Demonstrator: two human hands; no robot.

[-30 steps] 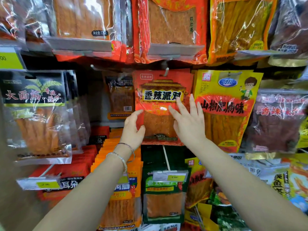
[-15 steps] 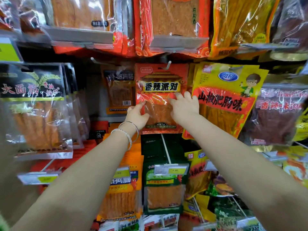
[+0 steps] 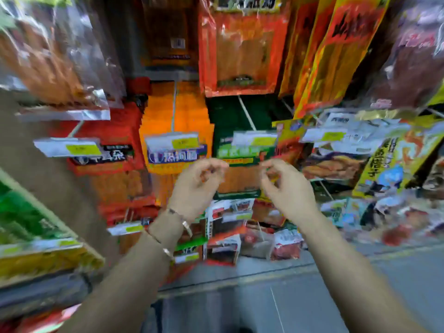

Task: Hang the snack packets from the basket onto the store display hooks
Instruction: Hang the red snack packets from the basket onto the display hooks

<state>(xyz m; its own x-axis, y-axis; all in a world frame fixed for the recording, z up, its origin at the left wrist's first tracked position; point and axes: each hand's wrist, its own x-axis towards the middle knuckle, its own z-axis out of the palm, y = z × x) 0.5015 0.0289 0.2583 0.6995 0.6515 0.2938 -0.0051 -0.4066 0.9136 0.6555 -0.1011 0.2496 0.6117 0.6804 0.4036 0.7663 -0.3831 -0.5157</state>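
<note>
The picture is blurred by motion. A red snack packet [image 3: 242,49] hangs on a display hook at the top middle, apart from both hands. My left hand [image 3: 197,186] is well below it, in front of the orange packets [image 3: 177,131], fingers loosely curled and holding nothing. My right hand [image 3: 286,188] is beside it, in front of the green packets [image 3: 240,145], fingers also loosely curled and empty. Two bracelets sit on my left wrist. The basket is not in view.
Hooks with white and yellow price tags [image 3: 69,147] stick out towards me across the middle rows. Yellow packets [image 3: 334,49] hang right of the red one, clear packets [image 3: 52,58] to the left. Small packets [image 3: 283,241] fill the lowest row above the grey floor [image 3: 300,296].
Both hands have let go of the red packet, dropped away from it and curled. The view has tilted down, and the floor now shows.
</note>
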